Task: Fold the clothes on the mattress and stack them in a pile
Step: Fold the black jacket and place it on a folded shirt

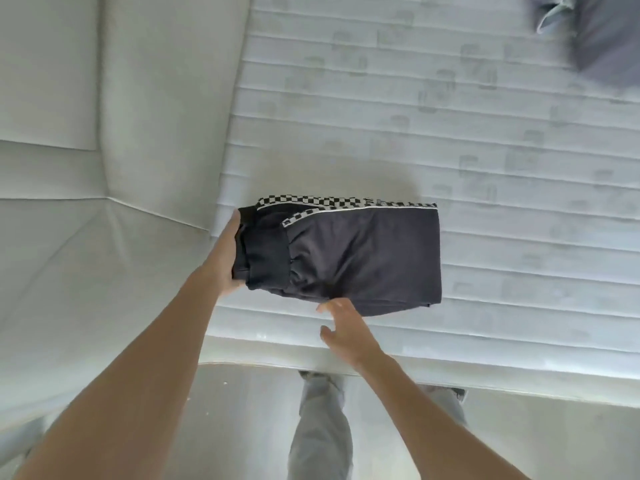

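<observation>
One folded dark garment [349, 258] on mattress [450, 133] near front edge, long axis left-right, waistband end to left, checkered stripe along far side, left hand [227, 261] gripping waistband end, right hand [341, 327] w/ fingers spread, tips touching near edge, second grey garment [602, 36] far right corner, blurred.

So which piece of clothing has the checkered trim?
The folded dark grey trousers gripped by the left hand; the blurred grey garment at the far corner shows none.
</observation>
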